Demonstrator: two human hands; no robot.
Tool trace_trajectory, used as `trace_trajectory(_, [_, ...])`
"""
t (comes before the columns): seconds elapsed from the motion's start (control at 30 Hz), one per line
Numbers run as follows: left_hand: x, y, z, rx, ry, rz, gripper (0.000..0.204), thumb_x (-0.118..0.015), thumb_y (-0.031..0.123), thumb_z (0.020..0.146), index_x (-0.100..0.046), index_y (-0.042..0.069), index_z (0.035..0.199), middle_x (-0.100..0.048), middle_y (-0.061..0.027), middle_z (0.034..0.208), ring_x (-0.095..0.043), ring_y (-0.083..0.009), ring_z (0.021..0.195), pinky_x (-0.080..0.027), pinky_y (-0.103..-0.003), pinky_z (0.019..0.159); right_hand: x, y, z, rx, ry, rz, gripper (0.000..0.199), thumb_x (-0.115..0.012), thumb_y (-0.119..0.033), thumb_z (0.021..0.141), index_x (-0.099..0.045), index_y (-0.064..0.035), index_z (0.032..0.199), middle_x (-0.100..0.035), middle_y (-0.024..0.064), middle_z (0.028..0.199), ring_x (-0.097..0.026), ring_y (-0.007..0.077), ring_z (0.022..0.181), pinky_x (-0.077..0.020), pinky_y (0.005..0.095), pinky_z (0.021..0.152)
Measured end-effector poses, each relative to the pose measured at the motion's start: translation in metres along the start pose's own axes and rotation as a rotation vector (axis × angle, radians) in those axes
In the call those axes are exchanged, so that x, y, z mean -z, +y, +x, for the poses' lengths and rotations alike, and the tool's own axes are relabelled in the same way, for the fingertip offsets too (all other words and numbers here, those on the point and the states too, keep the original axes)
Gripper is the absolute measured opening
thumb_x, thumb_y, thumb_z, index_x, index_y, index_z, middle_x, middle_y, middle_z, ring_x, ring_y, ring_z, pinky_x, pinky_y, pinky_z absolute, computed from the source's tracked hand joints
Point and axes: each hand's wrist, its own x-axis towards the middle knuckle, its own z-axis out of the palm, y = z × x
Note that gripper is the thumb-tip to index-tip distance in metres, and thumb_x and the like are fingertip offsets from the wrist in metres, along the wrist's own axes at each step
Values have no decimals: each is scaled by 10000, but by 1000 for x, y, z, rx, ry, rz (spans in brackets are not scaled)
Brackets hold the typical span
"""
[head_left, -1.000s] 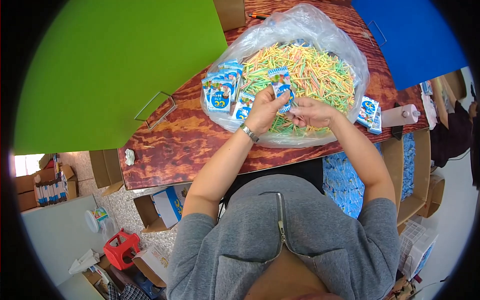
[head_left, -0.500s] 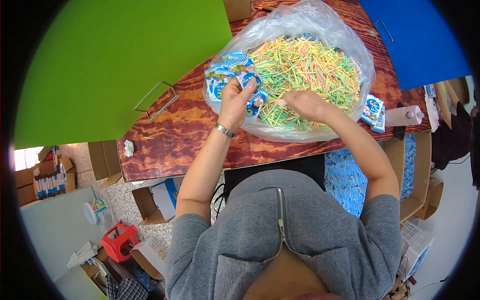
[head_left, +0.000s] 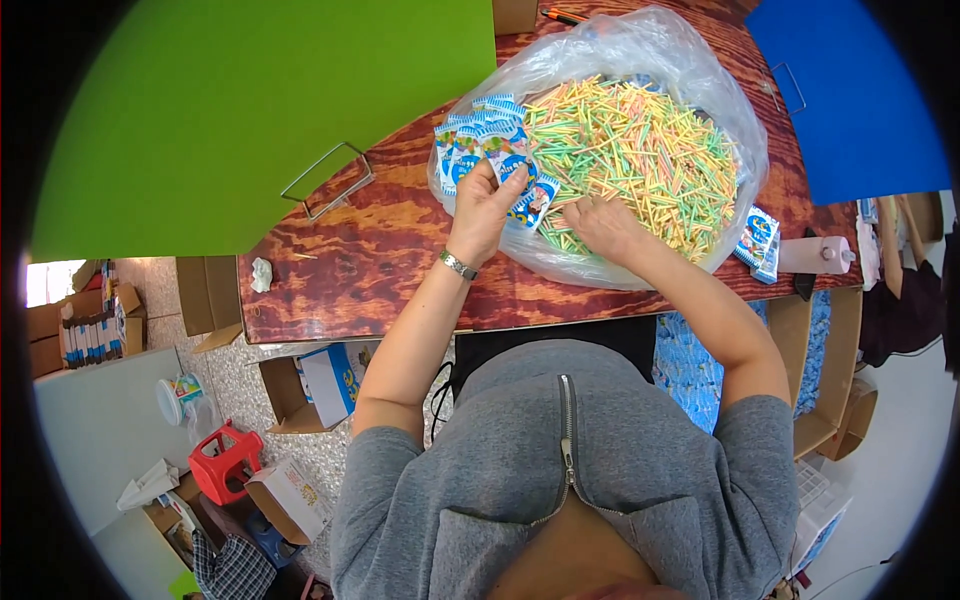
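A large clear plastic bag [head_left: 745, 170] lies spread on the table, heaped with thin pastel sticks [head_left: 640, 130] in yellow, green and pink. Over the left side of the heap, my left hand [head_left: 482, 212] is closed, its thumb pressing on a small blue-and-white packet [head_left: 507, 143]. More packets of the same kind [head_left: 455, 150] lie fanned around it on the bag's left edge. My right hand [head_left: 607, 228] is at the near side of the heap, fingers curled down into the sticks. Its fingertips are partly hidden, so what they pinch is not clear.
Blue-and-white packs [head_left: 760, 240] and a pale pink bottle [head_left: 815, 255] stand right of the bag. A green panel [head_left: 260, 110] and a blue panel [head_left: 850, 100] with wire handles flank the table [head_left: 350, 290]. Below right, cardboard boxes [head_left: 790, 330] hold blue packets. A red stool [head_left: 225, 462] stands lower left.
The whole view has shifted slightly. My right hand has moved a little nearer and left over the heap, its fingers now turned down into the sticks. My left hand keeps its hold.
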Motion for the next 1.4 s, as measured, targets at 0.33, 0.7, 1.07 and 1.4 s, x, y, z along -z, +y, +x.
trace_trajectory(0.33, [-3, 2, -3, -47, -27, 130, 114, -677, 108, 902, -586, 39, 899, -616, 26, 810, -530, -10, 724, -457, -200, 625, 47, 35, -12, -210, -195, 545, 113, -510, -106, 893, -527, -62, 995, -619, 127, 870, -629, 347, 760, -521, 453, 691])
trace_trajectory(0.7, [20, -37, -5, -252, -11, 600, 254, -751, 191, 831, -591, 0, 781, -612, -11, 674, -511, -45, 614, -431, -242, 544, 93, 47, -28, -337, -153, 1632, 346, -477, -362, 1014, -503, -39, 1135, -517, 17, 763, -526, 87, 717, -448, 265, 633])
trace_trajectory(1.07, [12, -17, -10, -201, 44, 377, 200, -738, 158, 850, -601, 13, 840, -634, 0, 733, -542, -26, 651, -453, -220, 555, 12, 15, 13, 32, -8, 34, 115, -524, -182, 867, -543, -81, 919, -632, 116, 847, -657, 277, 805, -515, 410, 687])
trace_trajectory(1.4, [18, -18, -11, -169, 65, 362, 206, -736, 161, 851, -597, 10, 829, -626, 0, 707, -542, -29, 614, -452, -218, 522, -5, 15, 15, 116, 146, -209, 95, -541, -208, 848, -567, -117, 848, -558, 24, 830, -577, 182, 814, -467, 365, 724])
